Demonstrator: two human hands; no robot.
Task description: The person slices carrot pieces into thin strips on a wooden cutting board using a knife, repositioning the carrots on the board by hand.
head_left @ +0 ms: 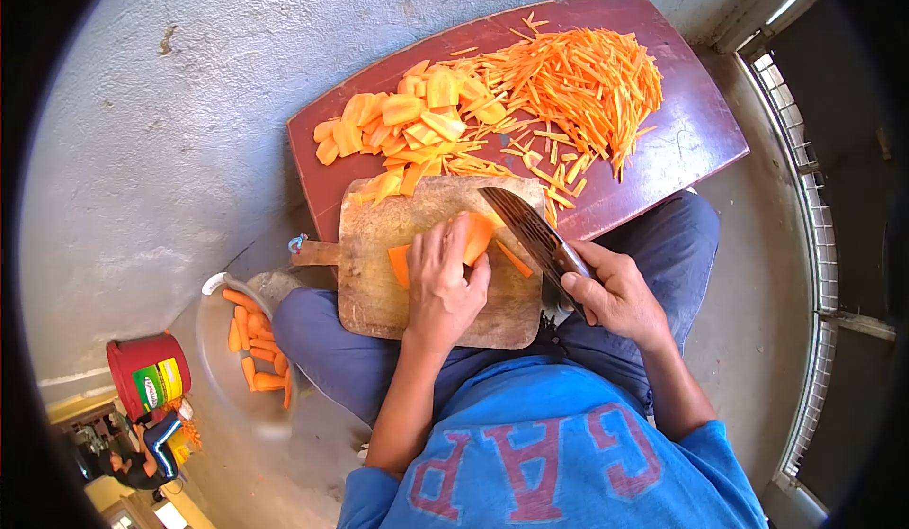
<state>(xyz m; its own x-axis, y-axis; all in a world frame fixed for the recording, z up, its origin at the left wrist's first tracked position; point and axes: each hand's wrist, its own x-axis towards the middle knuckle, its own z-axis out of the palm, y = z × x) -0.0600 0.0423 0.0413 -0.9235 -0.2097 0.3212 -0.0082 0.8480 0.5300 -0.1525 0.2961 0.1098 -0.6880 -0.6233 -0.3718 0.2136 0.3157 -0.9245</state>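
My left hand (443, 278) is closed over carrot slices (480, 235) on the wooden cutting board (379, 302), its fingertips bent down on them. My right hand (615, 292) grips a knife (530, 231) by its dark handle, the blade slanting up and left over the board's right side. One cut carrot strip (514, 259) lies between the blade and my left hand. Another orange piece (399, 265) shows to the left of my left hand, partly covered by it. The board rests across my lap, against the red table's near edge.
On the red table (691, 150) lie a pile of carrot slices (402, 117) and a heap of carrot sticks (587, 84). A clear tub (210, 340) with whole carrots (256, 344) stands at lower left, near a red bucket (123, 377). Another person (147, 453) is farther back.
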